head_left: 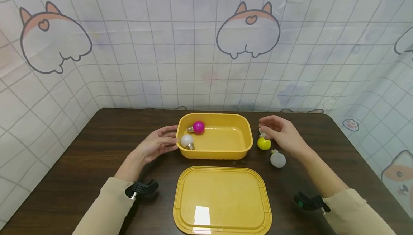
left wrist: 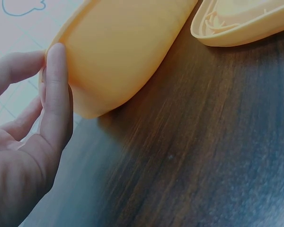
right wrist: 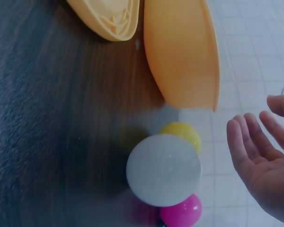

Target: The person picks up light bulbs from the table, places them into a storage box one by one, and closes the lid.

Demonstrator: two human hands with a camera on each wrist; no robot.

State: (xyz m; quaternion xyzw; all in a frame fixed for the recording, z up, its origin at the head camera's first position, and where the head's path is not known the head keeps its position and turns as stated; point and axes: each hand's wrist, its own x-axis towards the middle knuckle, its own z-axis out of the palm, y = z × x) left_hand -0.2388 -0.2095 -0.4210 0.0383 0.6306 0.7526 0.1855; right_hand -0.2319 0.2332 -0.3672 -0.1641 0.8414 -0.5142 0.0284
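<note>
A person's left hand rests relaxed fingers against a yellow box holding a pink bulb and a white bulb; the empty right hand, loosely bent, hovers near a yellow bulb and a grey bulb on the dark table.

Bulb tally, all views: two round white light bulbs, two round magenta light bulbs, one round yellow light bulb; five total. One rectangular yellow plastic bin, one flat yellow plastic lid, one dark wood-grain bench. Bare hands, two.
</note>
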